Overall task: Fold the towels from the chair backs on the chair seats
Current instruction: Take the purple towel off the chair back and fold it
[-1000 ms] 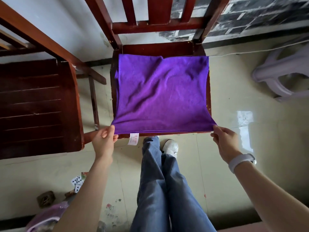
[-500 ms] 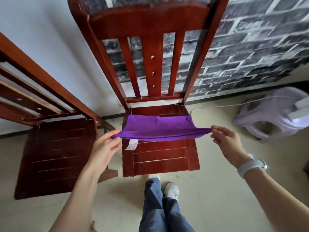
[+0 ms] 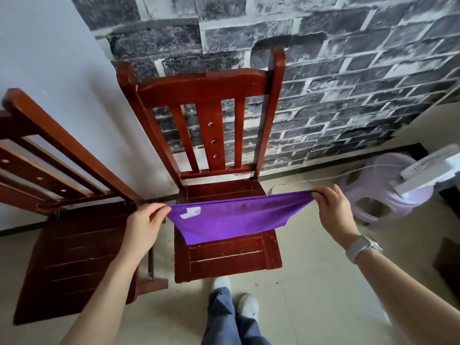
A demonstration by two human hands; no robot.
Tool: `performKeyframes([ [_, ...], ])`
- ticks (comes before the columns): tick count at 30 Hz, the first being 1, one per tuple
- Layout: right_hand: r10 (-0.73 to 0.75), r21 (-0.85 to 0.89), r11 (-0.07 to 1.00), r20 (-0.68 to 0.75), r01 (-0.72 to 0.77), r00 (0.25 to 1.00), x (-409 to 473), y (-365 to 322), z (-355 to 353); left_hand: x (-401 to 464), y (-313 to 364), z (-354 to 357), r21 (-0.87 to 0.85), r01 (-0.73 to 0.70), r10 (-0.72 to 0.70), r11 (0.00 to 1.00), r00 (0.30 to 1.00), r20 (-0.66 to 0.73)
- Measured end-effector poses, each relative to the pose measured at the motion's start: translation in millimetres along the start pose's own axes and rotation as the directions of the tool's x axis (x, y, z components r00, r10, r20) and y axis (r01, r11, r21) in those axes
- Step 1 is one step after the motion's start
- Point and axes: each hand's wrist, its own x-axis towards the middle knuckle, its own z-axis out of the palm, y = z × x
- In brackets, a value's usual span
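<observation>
One purple towel (image 3: 234, 221), two wooden chairs: middle chair (image 3: 211, 100) w/ slatted back, second chair (image 3: 74, 247) to its left. Left hand (image 3: 144, 226) pinches the towel's left corner, fingers curled round the cloth; right hand (image 3: 334, 207) pinches the right corner the same way. Towel hangs stretched btwn both hands over the middle chair's seat (image 3: 229, 260), held edge up top, white tag (image 3: 190, 212) near the left-hand corner, lower part draping down toward the seat slats. Vs 0.5 s ago: held edge carried further toward the chair back, more cloth face showing, tag flipped up onto the face. Lilac plastic stool (image 3: 383, 195) off to the right.
</observation>
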Motion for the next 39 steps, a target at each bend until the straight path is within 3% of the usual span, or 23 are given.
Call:
performKeyframes([
  [3, -0.060, -0.032, 0.998, -0.004, 0.060, 0.998, -7.2, 7.4, -6.0, -9.4, -4.4, 0.1, 0.178, -0.147, 0.151, 0.973, 0.989, -0.007],
  [7, -0.051, 0.001, 0.999, 0.008, 0.051, 0.999, -26.7, 15.0, -7.3, -27.4, -14.5, 6.9, 0.247, -0.182, 0.188, 0.952, 0.982, 0.000],
  [13, 0.196, 0.117, 0.973, 0.026, -0.198, 0.980, -78.0, 8.4, 6.5, -75.6, -6.4, 32.5, 0.076, 0.050, -0.037, 0.996, 0.985, -0.169],
  [21, 0.253, -0.006, 0.967, 0.089, -0.254, 0.963, -102.3, 6.4, 18.1, -99.0, -32.2, 39.2, 0.163, 0.115, -0.067, 0.980, 0.960, -0.270],
  [31, 0.224, -0.116, 0.971, 0.164, -0.207, 0.961, -30.5, 25.1, 101.0, -5.8, -96.8, 71.6, 0.191, 0.125, -0.088, 0.974, 0.978, -0.188],
  [39, 0.274, -0.151, 0.956, 0.159, -0.251, 0.949, 46.6, 67.3, 207.2, 110.8, -176.3, 122.5, 0.331, -0.008, 0.024, 0.943, 0.999, -0.045],
])
